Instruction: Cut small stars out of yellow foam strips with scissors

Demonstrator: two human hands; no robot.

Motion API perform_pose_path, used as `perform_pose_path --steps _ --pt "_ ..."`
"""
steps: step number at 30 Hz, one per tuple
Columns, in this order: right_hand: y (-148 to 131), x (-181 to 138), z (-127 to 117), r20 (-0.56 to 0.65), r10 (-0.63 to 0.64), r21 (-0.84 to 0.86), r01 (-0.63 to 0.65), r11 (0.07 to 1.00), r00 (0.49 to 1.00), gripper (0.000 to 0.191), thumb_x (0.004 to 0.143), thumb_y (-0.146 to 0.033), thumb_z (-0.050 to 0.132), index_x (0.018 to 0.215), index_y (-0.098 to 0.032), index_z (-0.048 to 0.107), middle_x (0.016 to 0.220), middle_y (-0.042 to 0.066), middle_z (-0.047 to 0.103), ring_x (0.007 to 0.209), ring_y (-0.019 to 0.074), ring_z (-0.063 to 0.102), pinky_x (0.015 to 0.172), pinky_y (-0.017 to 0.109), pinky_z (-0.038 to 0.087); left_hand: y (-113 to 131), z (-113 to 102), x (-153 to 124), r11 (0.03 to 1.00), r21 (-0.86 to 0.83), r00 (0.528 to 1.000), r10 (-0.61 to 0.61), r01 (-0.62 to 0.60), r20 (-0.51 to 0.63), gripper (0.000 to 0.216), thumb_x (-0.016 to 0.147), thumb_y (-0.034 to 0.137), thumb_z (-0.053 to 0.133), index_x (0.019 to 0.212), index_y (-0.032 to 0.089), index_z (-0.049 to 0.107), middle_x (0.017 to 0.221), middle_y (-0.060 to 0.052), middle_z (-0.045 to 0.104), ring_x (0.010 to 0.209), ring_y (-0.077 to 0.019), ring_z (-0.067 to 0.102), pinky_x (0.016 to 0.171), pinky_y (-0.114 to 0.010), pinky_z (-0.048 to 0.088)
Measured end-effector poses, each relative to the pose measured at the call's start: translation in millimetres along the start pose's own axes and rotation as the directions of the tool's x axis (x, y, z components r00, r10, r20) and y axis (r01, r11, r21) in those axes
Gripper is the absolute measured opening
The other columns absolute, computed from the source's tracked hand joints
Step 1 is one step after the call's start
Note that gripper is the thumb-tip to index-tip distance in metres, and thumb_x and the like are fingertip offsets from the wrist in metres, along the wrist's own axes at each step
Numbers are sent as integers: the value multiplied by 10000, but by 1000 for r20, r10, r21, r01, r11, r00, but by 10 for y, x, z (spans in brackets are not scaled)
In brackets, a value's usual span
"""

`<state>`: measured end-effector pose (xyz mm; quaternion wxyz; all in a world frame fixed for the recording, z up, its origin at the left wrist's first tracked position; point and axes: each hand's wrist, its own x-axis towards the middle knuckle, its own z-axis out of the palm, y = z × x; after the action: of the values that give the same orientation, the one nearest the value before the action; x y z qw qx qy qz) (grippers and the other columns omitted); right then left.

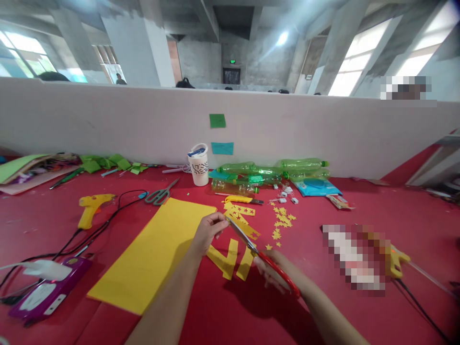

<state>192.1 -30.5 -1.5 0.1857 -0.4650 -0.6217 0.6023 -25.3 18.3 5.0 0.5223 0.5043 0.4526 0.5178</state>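
Note:
My right hand is closed around a pair of scissors with red handles, its blades pointing up and to the left. Near the blade tips, my left hand pinches a tiny yellow piece, mostly hidden by the fingers. Yellow strips lie on the red table below the blades. Beyond them are yellow strips with star-shaped holes, and to their right a scatter of small yellow stars. A large yellow sheet lies beside my left forearm.
A yellow glue gun, grey scissors and a purple power strip lie left. Behind stand a white cup and green plastic bottles; a yellow cutter lies nearer. Another glue gun is right.

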Motion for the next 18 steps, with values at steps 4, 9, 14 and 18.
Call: perform_pose_path --steps 4,9,14,18 --pt "-4 9 11 -28 16 -9 -16 1000 999 370 754 -517 505 616 -181 435 402 -84 366 287 54 368 291 160 295 60 11 -4 990 58 990 128 -125 -59 118 654 240 600 586 156 553 821 -25 544 720 -121 495 619 -215 377" --pt "-19 21 19 -30 11 -18 -11 1000 1000 349 754 -481 521 608 -176 435 405 -87 374 283 52 378 303 160 326 59 -5 -3 994 58 996 89 -87 -27 138 657 231 596 556 159 536 846 -43 571 812 -158 511 651 -231 375" --pt "-14 38 16 -17 -19 6 19 1000 1000 350 761 -457 527 586 -175 419 366 -102 335 263 46 357 349 179 384 -22 -16 21 999 0 999 51 -51 17 130 694 259 575 618 159 542 567 38 445 485 -70 382 497 -201 321" --pt "-3 40 17 -26 -14 7 14 1000 1000 336 752 -443 545 591 -172 428 359 -102 349 256 49 363 342 178 379 -39 -10 29 999 -17 999 36 -36 20 132 693 266 581 640 148 556 617 21 479 522 -77 416 509 -203 357"
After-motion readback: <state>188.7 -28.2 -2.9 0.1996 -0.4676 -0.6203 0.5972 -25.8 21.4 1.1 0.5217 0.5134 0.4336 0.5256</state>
